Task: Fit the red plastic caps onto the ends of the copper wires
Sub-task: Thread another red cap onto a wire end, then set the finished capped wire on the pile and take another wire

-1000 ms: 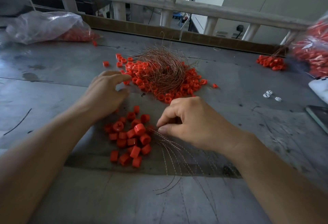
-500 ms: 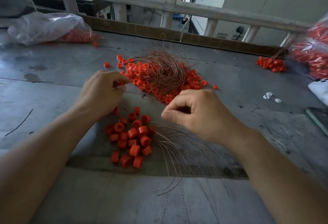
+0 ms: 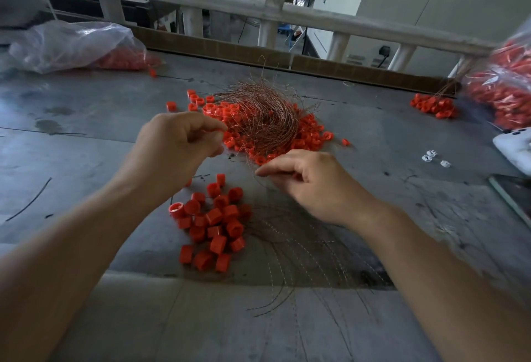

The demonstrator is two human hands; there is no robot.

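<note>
Head view — three cap piles (image 3: 212,226), two bags (image 3: 71,45), three clips (image 3: 431,156).

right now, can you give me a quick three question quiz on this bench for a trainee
1. True or false: the tangle of copper wires lies on a heap of red caps.
2. The loose caps nearest the person lie: A in a tray, B straight on the table, C inside a bag.
3. Fill in: the small white pieces lie on the person's ___ side.
Key: 1 true; 2 B; 3 right.
</note>
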